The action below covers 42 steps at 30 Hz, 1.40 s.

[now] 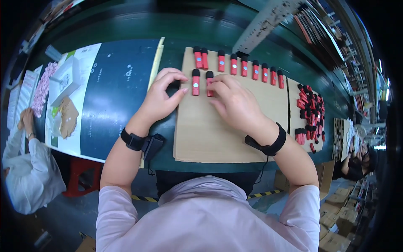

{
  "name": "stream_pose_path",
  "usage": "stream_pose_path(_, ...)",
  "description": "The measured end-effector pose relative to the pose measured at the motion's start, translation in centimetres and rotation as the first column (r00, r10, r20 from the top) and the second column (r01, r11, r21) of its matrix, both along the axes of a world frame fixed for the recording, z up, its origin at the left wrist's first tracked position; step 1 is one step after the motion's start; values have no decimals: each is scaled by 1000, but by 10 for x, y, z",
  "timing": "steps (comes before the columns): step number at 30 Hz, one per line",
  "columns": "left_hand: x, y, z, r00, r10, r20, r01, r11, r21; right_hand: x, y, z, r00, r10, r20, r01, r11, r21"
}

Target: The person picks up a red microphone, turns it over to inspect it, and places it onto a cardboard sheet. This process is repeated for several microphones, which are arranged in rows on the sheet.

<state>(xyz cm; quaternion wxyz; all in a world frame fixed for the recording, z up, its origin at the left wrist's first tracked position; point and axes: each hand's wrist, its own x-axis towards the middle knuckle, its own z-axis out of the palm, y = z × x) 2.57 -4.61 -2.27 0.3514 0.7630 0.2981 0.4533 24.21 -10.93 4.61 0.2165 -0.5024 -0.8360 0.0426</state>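
Observation:
My right hand (238, 103) is over the cardboard sheet (210, 138), its bent fingers gripping a small red microphone (209, 90) with a black foam cap. Part of that microphone is hidden behind the fingers. Just to its left, another red microphone (195, 84) lies with its cap pointing away from me and a pale round spot on its body. My left hand (161, 96) hovers by the sheet's left edge, thumb and fingers apart, holding nothing. Farther back runs a row of several similar microphones (234, 65). Both wrists wear black straps.
A heap of red microphones (310, 109) lies on more cardboard at the right. A dark blue board (121, 101) and an open white box (65, 82) are at the left. A metal post (266, 27) rises behind. People sit at far left and far right.

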Motion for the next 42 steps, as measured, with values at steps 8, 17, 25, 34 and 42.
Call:
stream_pose_path(8, -6, 3, -2, 997, 14, -73, -14, 1000, 4, 20, -80, 26, 984, -49, -168, 41, 998, -52)
stream_pose_path(17, -13, -8, 19, 990, 118, 79, -120, 992, 25, 134, -173, -8, 725, -656, -210, 667, 745, -24)
stream_pose_path(25, 6, -89, 59, 974, 206, 97, -219, 963, 157, 220, -199, -42, 520, -849, -98, 854, 512, 97)
stream_pose_path(34, 27, -140, 56, 971, 236, 29, -238, 967, 87, 220, -191, -53, 532, -833, -154, 847, 525, 85)
stream_pose_path(42, 56, -156, 74, 994, -70, -79, 75, 995, 62, 129, -188, 10, 777, -345, -526, 425, 904, 35)
